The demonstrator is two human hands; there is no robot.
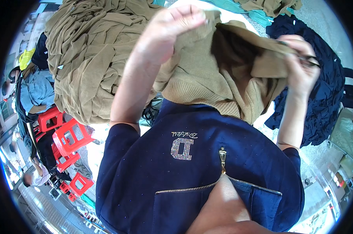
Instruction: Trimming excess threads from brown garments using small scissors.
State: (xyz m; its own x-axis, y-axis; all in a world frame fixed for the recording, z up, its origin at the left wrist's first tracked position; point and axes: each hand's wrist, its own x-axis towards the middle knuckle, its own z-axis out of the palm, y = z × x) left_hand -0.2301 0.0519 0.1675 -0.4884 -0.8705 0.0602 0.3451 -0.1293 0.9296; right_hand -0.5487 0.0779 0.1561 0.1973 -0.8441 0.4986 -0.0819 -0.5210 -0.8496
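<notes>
Tan, rib-hemmed knit garment (196, 70) in both hands (172, 28).

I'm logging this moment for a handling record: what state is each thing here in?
Tan garment: held up between both hands, dark opening gaping
Left hand: fingers closed on the garment
Right hand: fingers closed on its other side
Tan pile: heaped, rumpled
Navy pile: heaped, rumpled
Red stools: clustered at left
</notes>
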